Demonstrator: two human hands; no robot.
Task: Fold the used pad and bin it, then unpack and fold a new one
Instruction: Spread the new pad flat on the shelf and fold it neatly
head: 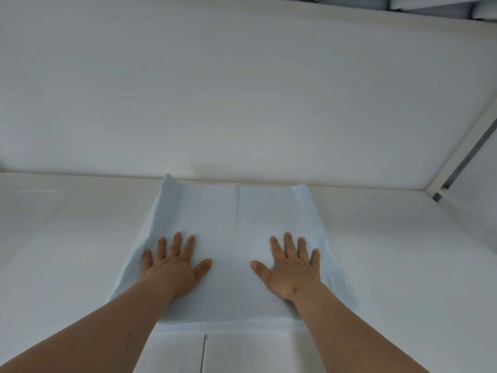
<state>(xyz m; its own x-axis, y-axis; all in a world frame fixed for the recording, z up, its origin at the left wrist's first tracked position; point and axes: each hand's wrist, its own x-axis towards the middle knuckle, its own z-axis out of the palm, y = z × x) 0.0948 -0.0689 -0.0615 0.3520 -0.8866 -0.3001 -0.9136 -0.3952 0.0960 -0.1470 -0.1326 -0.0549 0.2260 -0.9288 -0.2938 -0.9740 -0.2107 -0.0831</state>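
Two bare forearms enter from the bottom edge, nearest the camera, one from the lower left and one from the lower right, both reaching forward. Under them at the bottom edge is a white layer of the pad (231,211), with a thin dark vertical crease or seam running down near the centre. Just beyond that a straight horizontal edge marks where the pale blue layer of the pad starts; blue lies on top of white here.

Left hand (172,267): palm down, flat on the blue surface, fingers straight and spread, thumb out toward the centre. Holds nothing, just presses or rests on the pad, close to its left edge.

Right hand (289,270): same pose, palm down, fingers straight and slightly fanned, thumb pointing in toward the left hand. Flat on the pad, nothing gripped, near its right edge. The hands lie well apart with bare blue pad between them.

The pad runs away from the camera, faint vertical fold lines at its middle, both far corners curled up slightly where it meets the back.

It lies on a white flat surface (67,238), bed or mattress-like, cannot tell which. Behind it rises a white padded panel (242,90). A white frame bar (462,135) runs diagonally at right. Grey-blue folds at the top edge are too cut off to identify.
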